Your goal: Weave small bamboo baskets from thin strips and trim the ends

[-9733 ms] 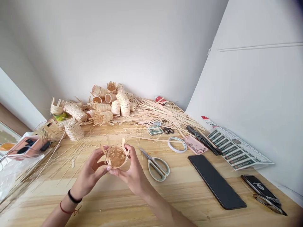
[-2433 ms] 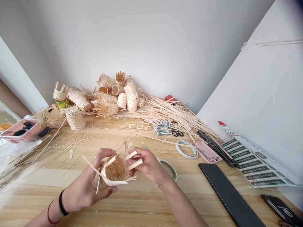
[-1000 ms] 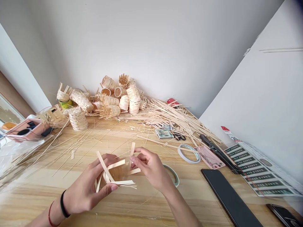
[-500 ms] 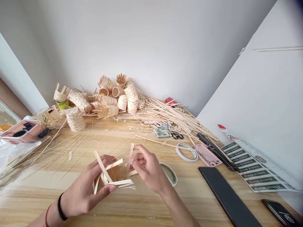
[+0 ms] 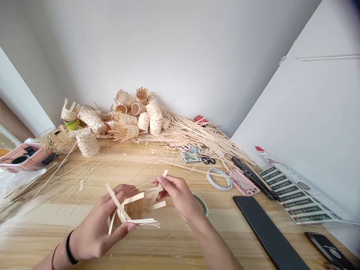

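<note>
L hand [image 5: 97, 228] low, fingers curled round, thumb fwd; R hand [image 5: 177, 197] higher, fingertips pinched, wrist bent.

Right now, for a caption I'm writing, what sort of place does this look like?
Probably a small basket-weaving craft bench: a heap of little woven baskets, loose pale strips, likely bamboo, on a wooden table, and an unfinished basket in the person's left hand.
</note>
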`<state>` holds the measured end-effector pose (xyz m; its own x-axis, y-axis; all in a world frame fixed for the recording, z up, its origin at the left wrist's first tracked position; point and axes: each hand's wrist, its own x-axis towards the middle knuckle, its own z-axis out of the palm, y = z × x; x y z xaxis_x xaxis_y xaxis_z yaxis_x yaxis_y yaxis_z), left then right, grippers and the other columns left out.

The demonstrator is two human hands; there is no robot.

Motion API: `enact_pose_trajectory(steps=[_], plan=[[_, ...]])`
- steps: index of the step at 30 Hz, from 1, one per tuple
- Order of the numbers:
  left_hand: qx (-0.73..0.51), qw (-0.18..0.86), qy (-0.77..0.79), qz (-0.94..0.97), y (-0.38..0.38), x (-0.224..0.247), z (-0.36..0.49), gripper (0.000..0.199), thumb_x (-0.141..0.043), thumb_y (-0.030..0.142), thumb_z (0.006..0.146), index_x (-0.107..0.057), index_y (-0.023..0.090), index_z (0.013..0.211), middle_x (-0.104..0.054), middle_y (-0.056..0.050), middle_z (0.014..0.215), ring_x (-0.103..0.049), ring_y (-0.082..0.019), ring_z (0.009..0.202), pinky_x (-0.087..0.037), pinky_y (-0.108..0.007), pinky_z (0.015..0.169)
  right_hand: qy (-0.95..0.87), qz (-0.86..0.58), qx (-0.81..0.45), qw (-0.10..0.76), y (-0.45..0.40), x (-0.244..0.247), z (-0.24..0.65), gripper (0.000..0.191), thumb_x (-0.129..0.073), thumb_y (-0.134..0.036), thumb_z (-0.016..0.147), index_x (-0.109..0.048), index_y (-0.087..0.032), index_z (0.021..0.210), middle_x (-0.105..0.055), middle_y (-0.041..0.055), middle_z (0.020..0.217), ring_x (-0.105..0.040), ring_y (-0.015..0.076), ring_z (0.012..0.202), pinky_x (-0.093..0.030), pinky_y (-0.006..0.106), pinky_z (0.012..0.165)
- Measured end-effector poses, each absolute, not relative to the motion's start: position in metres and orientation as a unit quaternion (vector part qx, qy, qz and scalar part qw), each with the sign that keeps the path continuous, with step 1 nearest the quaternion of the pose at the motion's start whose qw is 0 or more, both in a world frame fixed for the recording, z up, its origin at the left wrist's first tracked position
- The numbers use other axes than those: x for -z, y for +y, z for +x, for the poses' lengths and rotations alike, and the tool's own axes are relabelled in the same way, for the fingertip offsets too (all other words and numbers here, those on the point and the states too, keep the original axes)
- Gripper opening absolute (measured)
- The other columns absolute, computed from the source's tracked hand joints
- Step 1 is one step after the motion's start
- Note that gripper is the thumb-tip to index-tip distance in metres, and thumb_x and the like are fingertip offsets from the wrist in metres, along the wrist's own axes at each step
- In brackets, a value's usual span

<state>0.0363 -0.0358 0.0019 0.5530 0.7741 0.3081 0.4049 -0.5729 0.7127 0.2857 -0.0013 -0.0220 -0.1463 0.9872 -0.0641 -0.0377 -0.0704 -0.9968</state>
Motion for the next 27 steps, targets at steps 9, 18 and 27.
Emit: enact_pose_trajectory(steps=[9, 18, 27], plan=[[-0.259, 0.336, 0.303, 0.853, -0.0351, -0.0028, 0.0335, 0.05, -0.067, 0.036, 0.093, -0.058, 0.031, 0.141, -0.065, -0.01, 0.138, -0.063, -0.033, 0.122, -0.05, -0.045, 0.106, -0.612, -0.456, -0.532, 0.366, -0.0001, 0.0195, 0.2929, 0.049, -0.071, -0.063, 0.089, -0.083, -0.017, 0.079, -0.08, 0.0077, 0.083, -0.072, 0.0234, 0.082, -0.051, 0.03, 0.072], [-0.265, 0.39, 0.324, 0.82, -0.0423, 0.0053, 0.0341, 0.052, -0.065, 0.045, 0.092, -0.052, 0.03, 0.141, -0.064, -0.007, 0.137, -0.064, -0.032, 0.121, -0.053, -0.039, 0.103, -0.6, -0.39, -0.614, 0.333, -0.0009, 0.0185, 0.294, 0.036, -0.082, -0.055, 0.083, -0.08, -0.019, 0.082, -0.073, 0.0006, 0.076, -0.066, 0.016, 0.073, -0.049, 0.026, 0.069], [-0.249, 0.5, 0.307, 0.771, -0.0367, 0.0033, 0.0267, 0.058, -0.059, 0.056, 0.098, -0.044, 0.03, 0.148, -0.054, -0.011, 0.146, -0.053, -0.036, 0.135, -0.047, -0.049, 0.112, -0.593, -0.371, -0.636, 0.327, -0.0011, 0.0172, 0.291, 0.04, -0.088, -0.052, 0.075, -0.083, -0.021, 0.1, -0.082, 0.0067, 0.102, -0.076, 0.0233, 0.094, -0.057, 0.031, 0.08]])
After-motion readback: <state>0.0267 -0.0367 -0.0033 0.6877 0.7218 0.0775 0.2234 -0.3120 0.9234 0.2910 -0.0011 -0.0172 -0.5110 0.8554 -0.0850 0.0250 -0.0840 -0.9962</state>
